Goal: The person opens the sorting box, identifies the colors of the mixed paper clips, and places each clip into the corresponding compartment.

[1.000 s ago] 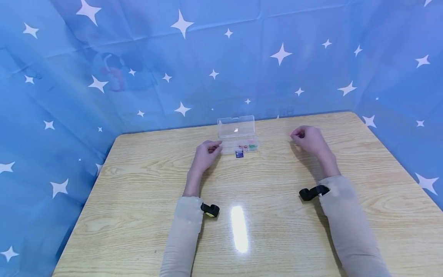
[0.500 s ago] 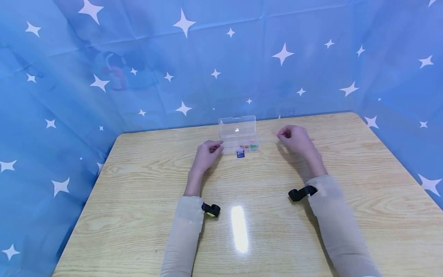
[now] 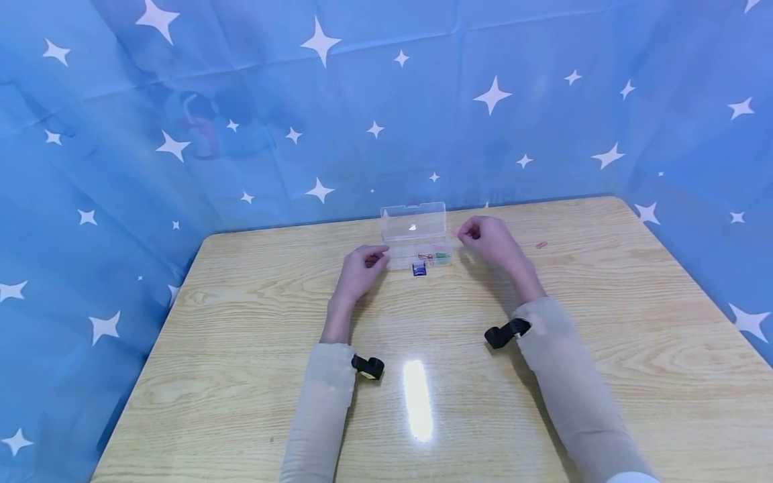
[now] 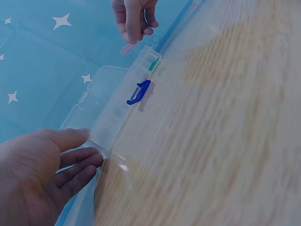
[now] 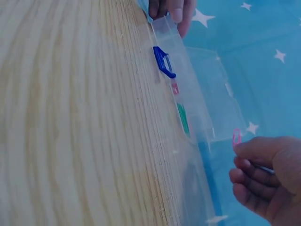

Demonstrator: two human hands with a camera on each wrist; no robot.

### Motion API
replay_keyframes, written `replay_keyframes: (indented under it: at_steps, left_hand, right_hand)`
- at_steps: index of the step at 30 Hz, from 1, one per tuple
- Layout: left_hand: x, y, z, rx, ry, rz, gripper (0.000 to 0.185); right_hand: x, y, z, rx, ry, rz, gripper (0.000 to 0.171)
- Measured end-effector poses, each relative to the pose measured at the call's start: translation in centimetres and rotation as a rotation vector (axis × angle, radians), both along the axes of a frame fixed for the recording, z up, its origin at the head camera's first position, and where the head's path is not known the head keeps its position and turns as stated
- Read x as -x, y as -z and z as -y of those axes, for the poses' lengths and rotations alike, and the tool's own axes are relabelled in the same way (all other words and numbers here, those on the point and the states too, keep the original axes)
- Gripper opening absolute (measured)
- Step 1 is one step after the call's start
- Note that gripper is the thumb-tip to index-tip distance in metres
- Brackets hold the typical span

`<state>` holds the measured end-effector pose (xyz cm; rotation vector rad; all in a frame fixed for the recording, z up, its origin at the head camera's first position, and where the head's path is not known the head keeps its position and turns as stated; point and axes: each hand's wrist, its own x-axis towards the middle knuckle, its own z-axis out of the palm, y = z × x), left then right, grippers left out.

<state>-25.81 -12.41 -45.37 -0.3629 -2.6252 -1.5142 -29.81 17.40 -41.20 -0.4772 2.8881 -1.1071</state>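
Note:
A clear plastic box (image 3: 398, 260) with its lid (image 3: 413, 221) raised stands near the table's far edge. My left hand (image 3: 360, 270) holds the left end of the box, thumb on top and fingers at the side. Between the thumb and index finger of my right hand (image 3: 494, 243) is a pink paper clip (image 5: 236, 136), just off the box's right end. Green (image 5: 183, 118) and red pieces (image 5: 175, 87) lie in compartments at the box's front. A blue plastic clip-shaped piece (image 4: 139, 92) sits against the front wall.
Another pink paper clip (image 3: 541, 245) lies on the wood-grain table (image 3: 241, 349), right of my right hand. Behind the table's far edge hangs a blue curtain (image 3: 362, 87) with white stars.
My right hand has moved left with its paper clip, up to the box's right end, and the paper clip on the table has come into sight. My left hand stays at the box.

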Motion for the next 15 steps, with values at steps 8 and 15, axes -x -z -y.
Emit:
replay_keyframes:
  at_steps: [8, 15]
  left_hand:
    - [0.0, -0.1, 0.0, 0.012, -0.008, -0.001, 0.028]
    - [0.1, 0.0, 0.0, 0.012, -0.006, -0.007, 0.029]
  right_hand:
    - [0.8, 0.4, 1.5, -0.008, -0.027, 0.026, 0.015]
    - [0.9, 0.7, 2.2, 0.005, -0.037, 0.052, 0.015]
